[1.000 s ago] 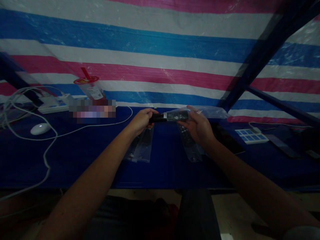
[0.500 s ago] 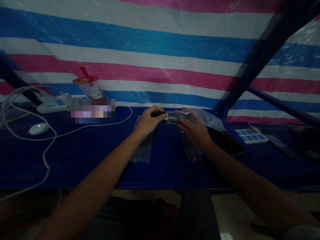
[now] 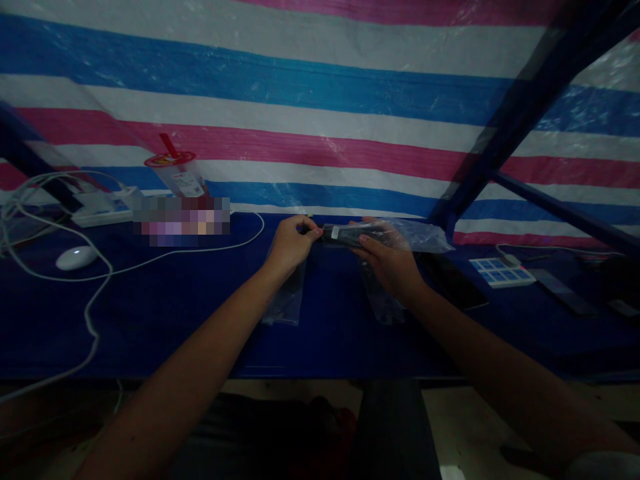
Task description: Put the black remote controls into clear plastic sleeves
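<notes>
My right hand (image 3: 383, 257) is closed around a clear plastic bag (image 3: 423, 235) with a dark, elongated object (image 3: 347, 235) inside. A small white label shows near the object's left end; its exact kind is too dark to make out. At that same end my left hand (image 3: 293, 243) has thumb and forefinger pinched together on what looks like the bag's edge. Under my left wrist lies a second clear plastic bag (image 3: 285, 300) with dark contents. Another clear bag (image 3: 387, 307) lies on the blue table (image 3: 330, 340) below my right hand, partly hidden by it.
To the left are a white mouse (image 3: 77, 258), a looping white cable (image 3: 93, 320), a power strip (image 3: 103, 215) and a red-lidded cup (image 3: 183, 177). On the right lie a dark flat phone-like device (image 3: 457, 283) and a white power strip (image 3: 503, 272). A striped plastic sheet (image 3: 310, 113) hangs behind.
My left hand has shifted slightly left. The dark piece seen between its fingers no longer shows there, and the white label now lies clear of the thumb. My right hand keeps its hold.
</notes>
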`<state>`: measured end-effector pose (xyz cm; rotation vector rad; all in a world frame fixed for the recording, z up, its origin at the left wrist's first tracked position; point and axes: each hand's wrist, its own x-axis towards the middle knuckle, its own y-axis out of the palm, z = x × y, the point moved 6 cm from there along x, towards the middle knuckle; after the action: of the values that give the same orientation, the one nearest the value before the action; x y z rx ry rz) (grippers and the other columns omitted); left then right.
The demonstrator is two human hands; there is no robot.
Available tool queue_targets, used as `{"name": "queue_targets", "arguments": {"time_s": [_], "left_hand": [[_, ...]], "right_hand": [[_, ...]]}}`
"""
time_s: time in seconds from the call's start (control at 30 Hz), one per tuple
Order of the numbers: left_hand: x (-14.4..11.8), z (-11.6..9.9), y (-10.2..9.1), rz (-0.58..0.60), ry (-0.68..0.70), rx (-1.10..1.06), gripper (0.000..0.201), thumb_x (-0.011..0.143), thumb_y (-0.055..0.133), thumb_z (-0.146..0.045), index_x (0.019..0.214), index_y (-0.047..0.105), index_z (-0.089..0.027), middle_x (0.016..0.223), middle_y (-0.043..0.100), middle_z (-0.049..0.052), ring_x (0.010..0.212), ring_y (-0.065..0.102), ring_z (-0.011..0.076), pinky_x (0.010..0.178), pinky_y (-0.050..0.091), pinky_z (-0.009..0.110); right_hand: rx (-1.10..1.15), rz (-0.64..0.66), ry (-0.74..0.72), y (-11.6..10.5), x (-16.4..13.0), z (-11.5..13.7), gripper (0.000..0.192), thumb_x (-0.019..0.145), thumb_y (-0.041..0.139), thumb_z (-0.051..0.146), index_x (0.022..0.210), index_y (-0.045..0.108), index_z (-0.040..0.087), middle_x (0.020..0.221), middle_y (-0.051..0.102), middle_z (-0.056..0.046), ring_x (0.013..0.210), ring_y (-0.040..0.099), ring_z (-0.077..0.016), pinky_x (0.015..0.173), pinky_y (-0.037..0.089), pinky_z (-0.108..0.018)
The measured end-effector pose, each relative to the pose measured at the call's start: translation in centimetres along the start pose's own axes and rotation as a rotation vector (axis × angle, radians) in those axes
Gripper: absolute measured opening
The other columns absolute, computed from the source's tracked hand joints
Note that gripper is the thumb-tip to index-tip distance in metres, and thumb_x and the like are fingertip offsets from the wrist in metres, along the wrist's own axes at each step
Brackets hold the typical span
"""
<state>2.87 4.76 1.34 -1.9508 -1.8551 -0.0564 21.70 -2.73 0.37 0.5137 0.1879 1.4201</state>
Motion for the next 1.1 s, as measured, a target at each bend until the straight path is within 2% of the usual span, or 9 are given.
{"name": "queue_targets", "arguments": {"time_s": [0.13, 0.3, 0.43, 0.5, 0.6, 0.77, 0.93, 1.0, 1.1], "left_hand": [[0.3, 0.5, -0.7, -0.02, -0.064, -0.017, 0.008, 0.075, 0.071, -0.019, 0.07, 0.064, -0.017, 0.072, 0.066, 0.004, 0.071, 0.06, 0.0165, 0.068, 0.043, 0.03], [0.7, 0.8, -1.8, -0.103, -0.162, -0.006, 0.009, 0.072, 0.071, -0.016, 0.068, 0.063, -0.016, 0.066, 0.064, 0.003, 0.063, 0.059, 0.0154, 0.063, 0.042, 0.029], [0.4, 0.5, -1.8, -0.111, -0.302, -0.239, 0.014, 0.077, 0.058, -0.007, 0.077, 0.05, -0.019, 0.069, 0.068, 0.004, 0.064, 0.066, 0.0167, 0.064, 0.049, 0.03], [0.2, -0.2, -1.6, -0.056, -0.333, -0.385, 0.019, 0.079, 0.054, -0.006, 0.079, 0.043, -0.021, 0.072, 0.07, 0.004, 0.066, 0.069, 0.0169, 0.067, 0.052, 0.031], [-0.1, -1.2, -1.0, 0.115, -0.336, -0.545, 0.021, 0.077, 0.052, -0.004, 0.079, 0.041, -0.022, 0.083, 0.073, 0.008, 0.079, 0.073, 0.0182, 0.081, 0.056, 0.037], [-0.2, -1.8, -0.7, 0.252, -0.297, -0.552, 0.015, 0.078, 0.049, -0.008, 0.076, 0.043, -0.021, 0.093, 0.074, 0.015, 0.096, 0.073, 0.026, 0.092, 0.057, 0.05], [-0.5, -2.7, -0.2, 0.353, -0.291, -0.611, 0.01, 0.081, 0.054, -0.015, 0.074, 0.047, -0.02, 0.091, 0.075, 0.017, 0.093, 0.075, 0.0286, 0.088, 0.058, 0.049], [-0.5, -2.3, -0.4, 0.321, -0.348, -0.55, 0.008, 0.082, 0.056, -0.022, 0.077, 0.051, -0.019, 0.084, 0.074, 0.015, 0.082, 0.075, 0.0282, 0.075, 0.058, 0.045], [0.0, -1.2, -1.7, 0.107, -0.356, -0.311, 0.015, 0.085, 0.056, -0.032, 0.076, 0.052, -0.02, 0.064, 0.068, 0.007, 0.056, 0.067, 0.0218, 0.055, 0.05, 0.036]], "right_hand": [[0.024, -0.052, 0.01, -0.6, 0.4, -0.3, 0.038, 0.071, 0.081, 0.02, 0.104, 0.064, 0.025, 0.1, 0.073, -0.001, 0.099, 0.072, -0.0209, 0.098, 0.058, -0.043], [0.114, -0.075, 0.015, -1.3, 1.1, -0.5, 0.028, 0.073, 0.081, 0.02, 0.093, 0.062, 0.022, 0.1, 0.071, -0.001, 0.105, 0.07, -0.021, 0.101, 0.056, -0.043], [0.144, -0.079, 0.085, -1.8, 1.5, -0.7, 0.023, 0.078, 0.078, 0.02, 0.094, 0.061, 0.022, 0.107, 0.072, -0.004, 0.109, 0.069, -0.0237, 0.104, 0.055, -0.047], [0.161, -0.072, 0.122, -2.2, 1.7, -0.9, 0.02, 0.081, 0.075, 0.02, 0.096, 0.062, 0.023, 0.109, 0.072, -0.004, 0.11, 0.069, -0.0241, 0.106, 0.055, -0.047], [0.167, -0.045, 0.168, -2.7, 2.2, -1.1, 0.014, 0.085, 0.07, 0.022, 0.097, 0.062, 0.023, 0.109, 0.073, -0.004, 0.115, 0.068, -0.0238, 0.109, 0.053, -0.045], [0.047, -0.019, 0.158, -3.5, 2.8, -1.1, 0.008, 0.09, 0.06, 0.03, 0.097, 0.058, 0.026, 0.114, 0.071, -0.007, 0.124, 0.063, -0.0246, 0.112, 0.05, -0.048], [-0.026, -0.04, 0.14, -4.1, 3.2, -1.0, 0.009, 0.089, 0.058, 0.034, 0.094, 0.059, 0.027, 0.11, 0.073, -0.008, 0.127, 0.061, -0.0262, 0.111, 0.049, -0.052], [-0.014, -0.073, 0.155, -4.3, 3.3, -1.0, 0.008, 0.088, 0.059, 0.032, 0.093, 0.06, 0.026, 0.107, 0.073, -0.008, 0.125, 0.063, -0.0263, 0.11, 0.05, -0.052], [0.014, -0.099, 0.167, -4.4, 3.2, -1.0, 0.006, 0.087, 0.06, 0.028, 0.093, 0.06, 0.025, 0.106, 0.073, -0.008, 0.116, 0.067, -0.0262, 0.105, 0.052, -0.052]]}}
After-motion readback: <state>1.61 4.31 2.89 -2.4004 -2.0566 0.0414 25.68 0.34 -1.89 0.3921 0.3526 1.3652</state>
